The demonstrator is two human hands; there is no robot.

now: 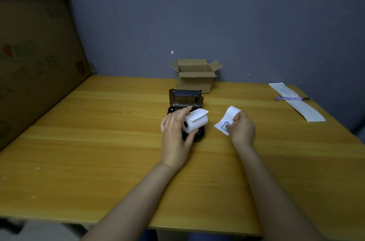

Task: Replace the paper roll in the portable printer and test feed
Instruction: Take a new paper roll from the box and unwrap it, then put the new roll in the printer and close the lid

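The left hand (175,132) has its grip closed around a white paper roll (195,122), with the thumb at the near end and the fingers over the far side. A loose flap of paper sticks up from the top of the roll. Right under this grip sits the black portable printer (185,102) on the yellow table (98,142), and its lid stands open just behind the fingers. The right hand (241,127) pinches a small torn piece of paper (227,120) with a blue mark on it, off to the right of the roll and not touching it. Behind the printer is an open cardboard box (195,76). Far right of the right grip lie a long paper strip (296,102) and a purple pen (292,98) across it.
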